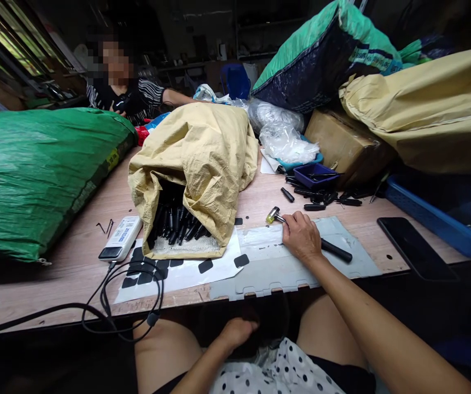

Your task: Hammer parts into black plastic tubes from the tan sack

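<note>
On the grey cardboard sheet [255,268] lies a small hammer [337,250] with a black grip and a metal head with a yellowish face. My right hand [301,235] is closed around its shaft, just behind the head. Down by my lap, below the table edge, my left hand [238,331] is curled closed; its fingertips are in shadow, and whether it holds anything is hidden. Left of the hammer, a tan woven sack [206,158] lies with its mouth towards me, full of black rod-like parts [173,224].
Black handle-like pieces [315,194] lie around a small purple tray [315,174]. A phone [413,246] and a blue basket [436,213] are at right. A white power bank [121,238] with a cable [104,306] and a green sack [42,175] are left. A co-worker [137,98] sits opposite.
</note>
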Demonstrator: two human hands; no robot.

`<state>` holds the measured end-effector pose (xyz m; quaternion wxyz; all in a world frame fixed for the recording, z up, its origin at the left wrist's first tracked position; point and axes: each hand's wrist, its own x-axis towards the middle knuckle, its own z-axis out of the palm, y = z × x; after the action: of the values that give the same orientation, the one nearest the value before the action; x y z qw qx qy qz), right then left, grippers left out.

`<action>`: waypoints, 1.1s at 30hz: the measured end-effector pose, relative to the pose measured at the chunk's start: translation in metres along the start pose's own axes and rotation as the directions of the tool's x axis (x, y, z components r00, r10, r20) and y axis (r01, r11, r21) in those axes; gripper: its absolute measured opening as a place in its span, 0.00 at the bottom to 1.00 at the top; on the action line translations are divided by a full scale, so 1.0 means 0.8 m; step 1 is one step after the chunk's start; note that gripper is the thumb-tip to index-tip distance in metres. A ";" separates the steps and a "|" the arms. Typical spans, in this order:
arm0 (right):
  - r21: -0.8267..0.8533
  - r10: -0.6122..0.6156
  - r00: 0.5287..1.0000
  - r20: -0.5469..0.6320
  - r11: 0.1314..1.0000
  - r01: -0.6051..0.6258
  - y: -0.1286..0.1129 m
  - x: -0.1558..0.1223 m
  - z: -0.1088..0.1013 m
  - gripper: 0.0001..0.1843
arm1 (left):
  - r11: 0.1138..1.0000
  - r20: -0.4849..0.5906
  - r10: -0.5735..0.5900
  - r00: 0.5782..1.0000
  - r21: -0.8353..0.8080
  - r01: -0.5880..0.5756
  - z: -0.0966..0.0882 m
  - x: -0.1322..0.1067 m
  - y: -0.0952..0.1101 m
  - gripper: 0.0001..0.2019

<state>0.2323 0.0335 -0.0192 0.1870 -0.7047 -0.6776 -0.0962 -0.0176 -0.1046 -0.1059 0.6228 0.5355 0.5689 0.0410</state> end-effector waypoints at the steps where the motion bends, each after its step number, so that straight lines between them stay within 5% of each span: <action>1: -0.001 -0.001 1.000 -0.002 1.000 0.001 0.000 0.000 0.000 0.13 | 1.000 0.052 0.009 0.999 0.018 -0.010 -0.003 -0.015 0.007 0.13; 3: -0.004 -0.003 1.000 -0.006 1.000 0.003 0.000 0.000 0.000 0.13 | 0.995 0.260 0.058 0.964 0.065 -0.077 -0.019 -0.050 0.033 0.12; 5: -0.006 -0.005 1.000 -0.012 1.000 0.005 0.001 -0.001 0.001 0.13 | 0.983 0.494 0.108 0.863 0.076 -0.166 -0.052 -0.084 0.068 0.15; 6: -0.007 -0.007 1.000 -0.015 1.000 0.006 0.001 -0.001 0.001 0.13 | 0.986 0.566 0.124 0.815 0.019 -0.163 -0.074 -0.097 0.086 0.17; 7: -0.009 -0.008 1.000 -0.016 1.000 0.008 0.001 -0.001 0.002 0.13 | 0.983 0.554 0.167 0.816 -0.034 -0.179 -0.097 -0.106 0.103 0.19; 8: -0.012 -0.008 1.000 -0.017 1.000 0.008 0.001 -0.001 0.002 0.13 | 0.970 0.428 0.239 0.871 -0.077 -0.229 -0.122 -0.111 0.119 0.20; 9: -0.014 -0.008 1.000 -0.016 1.000 0.008 0.001 -0.001 0.002 0.13 | 0.949 0.186 0.313 0.931 -0.090 -0.302 -0.145 -0.111 0.132 0.21; 10: -0.016 -0.007 1.000 -0.013 1.000 0.007 0.000 -0.001 0.002 0.13 | 0.931 -0.120 0.358 0.926 -0.033 -0.365 -0.167 -0.106 0.143 0.20; 11: -0.015 -0.004 1.000 -0.010 1.000 0.004 0.000 0.000 0.002 0.13 | 0.929 -0.414 0.361 0.835 0.082 -0.361 -0.187 -0.097 0.151 0.19; 12: -0.013 -0.001 1.000 -0.006 1.000 0.001 -0.001 0.000 0.001 0.13 | 0.938 -0.642 0.345 0.684 0.206 -0.280 -0.204 -0.085 0.156 0.17; 13: -0.009 0.002 1.000 -0.002 1.000 -0.002 -0.001 0.000 0.000 0.12 | 0.944 -0.780 0.325 0.534 0.298 -0.139 -0.218 -0.072 0.159 0.15; 14: -0.005 0.004 1.000 0.001 1.000 -0.004 -0.001 0.000 0.000 0.12 | 0.938 -0.850 0.305 0.430 0.347 0.020 -0.228 -0.058 0.161 0.14; 15: -0.002 0.005 1.000 0.004 1.000 -0.005 -0.002 0.000 -0.001 0.12 | 0.918 -0.878 0.284 0.385 0.366 0.156 -0.236 -0.046 0.162 0.14; 17: 0.001 0.004 1.000 0.009 1.000 -0.004 -0.002 0.001 -0.002 0.12 | 0.872 -0.879 0.234 0.416 0.379 0.309 -0.244 -0.026 0.161 0.16; 21: 0.002 0.002 1.000 0.010 1.000 -0.002 -0.001 0.001 -0.001 0.12 | 0.833 -0.850 0.203 0.487 0.411 0.370 -0.240 -0.023 0.150 0.18; 23: -0.003 0.003 1.000 0.014 1.000 -0.003 -0.001 0.001 -0.001 0.12 | 0.841 -0.869 0.204 0.451 0.392 0.373 -0.234 -0.040 0.143 0.18; 27: -0.025 0.009 1.000 0.018 1.000 -0.008 -0.002 0.001 -0.001 0.12 | 0.908 -0.925 0.269 0.270 0.337 0.249 -0.205 -0.079 0.136 0.17; 28: -0.028 0.009 1.000 0.017 1.000 -0.009 -0.003 0.001 -0.001 0.12 | 0.920 -0.907 0.312 0.285 0.363 0.150 -0.193 -0.083 0.137 0.16; 31: -0.025 0.008 1.000 0.011 1.000 -0.008 -0.002 0.001 -0.001 0.13 | 0.874 -0.727 0.483 0.488 0.432 -0.221 -0.147 -0.072 0.150 0.11; 33: -0.017 0.007 1.000 0.006 1.000 -0.006 -0.002 0.000 -0.001 0.13 | 0.817 -0.590 0.575 0.567 0.450 -0.360 -0.119 -0.048 0.162 0.09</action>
<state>0.2308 0.0333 -0.0182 0.1791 -0.7088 -0.6751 -0.0991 -0.0301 -0.0159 0.0330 0.2410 0.6924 0.5968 0.3261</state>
